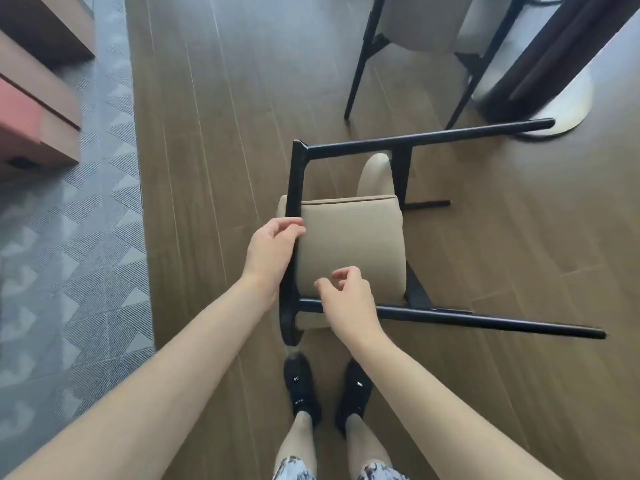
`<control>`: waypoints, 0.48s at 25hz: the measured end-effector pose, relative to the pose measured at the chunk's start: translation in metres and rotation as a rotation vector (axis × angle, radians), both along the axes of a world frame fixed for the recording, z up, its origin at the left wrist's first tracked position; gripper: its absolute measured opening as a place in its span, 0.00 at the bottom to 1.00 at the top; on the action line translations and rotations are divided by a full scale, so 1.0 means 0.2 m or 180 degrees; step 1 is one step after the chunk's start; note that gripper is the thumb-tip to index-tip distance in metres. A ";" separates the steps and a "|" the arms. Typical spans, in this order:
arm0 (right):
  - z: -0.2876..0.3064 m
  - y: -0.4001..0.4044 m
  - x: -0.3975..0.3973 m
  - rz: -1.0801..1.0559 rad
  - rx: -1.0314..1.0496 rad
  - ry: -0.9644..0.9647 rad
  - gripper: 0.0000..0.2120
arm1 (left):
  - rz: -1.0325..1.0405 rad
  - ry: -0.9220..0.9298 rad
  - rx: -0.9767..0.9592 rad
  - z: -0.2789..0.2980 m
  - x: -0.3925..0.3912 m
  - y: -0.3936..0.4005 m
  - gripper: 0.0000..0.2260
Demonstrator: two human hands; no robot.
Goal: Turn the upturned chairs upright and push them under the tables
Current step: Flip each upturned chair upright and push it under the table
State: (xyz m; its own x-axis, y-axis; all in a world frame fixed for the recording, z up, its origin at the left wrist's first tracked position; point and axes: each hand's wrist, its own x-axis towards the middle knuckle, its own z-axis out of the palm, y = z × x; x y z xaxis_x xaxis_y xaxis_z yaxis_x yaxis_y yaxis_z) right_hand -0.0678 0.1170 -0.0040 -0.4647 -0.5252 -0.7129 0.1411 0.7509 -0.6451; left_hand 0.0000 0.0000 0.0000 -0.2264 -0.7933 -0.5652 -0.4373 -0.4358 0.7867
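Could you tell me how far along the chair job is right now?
Done: one chair stands upright by the table base. In hand: the tipped chair lies on the floor; the left hand is at its black frame, the right hand hovers. Left: righting it, pushing it under.

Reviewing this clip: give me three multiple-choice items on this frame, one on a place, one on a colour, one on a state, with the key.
1. Where is the tipped chair?
A. On the patterned carpet
B. On the wood floor in front of the person's shoes
C. On a table

2. What colour is its frame?
A. Black
B. White
C. Red

3. How does the chair lie?
A. Upright on four legs
B. Stacked on another chair
C. On its side, legs pointing right

Key:
1 B: it lies on the wood floor, just beyond the shoes.
2 A: the legs and rails are black around a beige cushion.
3 C: two long legs run sideways to the right, and the left hand is at the frame.
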 end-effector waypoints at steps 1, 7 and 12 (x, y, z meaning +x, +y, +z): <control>-0.07 -0.01 0.03 0.0048 0.0038 0.0079 0.13 | 0.0082 -0.0100 -0.0011 -0.07 0.01 0.00 0.07; -0.47 -0.08 0.15 0.0367 0.0082 0.0263 0.14 | 0.0103 -0.0746 0.0045 -0.59 0.13 -0.04 0.28; -0.71 0.01 0.31 0.0610 0.0135 0.0430 0.16 | 0.0361 -0.0636 0.0547 -0.93 0.21 -0.05 0.38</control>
State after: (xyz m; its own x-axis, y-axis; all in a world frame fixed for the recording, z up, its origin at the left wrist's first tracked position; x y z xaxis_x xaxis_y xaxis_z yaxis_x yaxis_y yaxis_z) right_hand -0.0065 0.1200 -0.1457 -0.4520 -0.5839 -0.6744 -0.0921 0.7825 -0.6158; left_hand 0.0420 -0.0095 -0.1865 -0.0124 -0.6958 -0.7182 -0.5170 -0.6103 0.6002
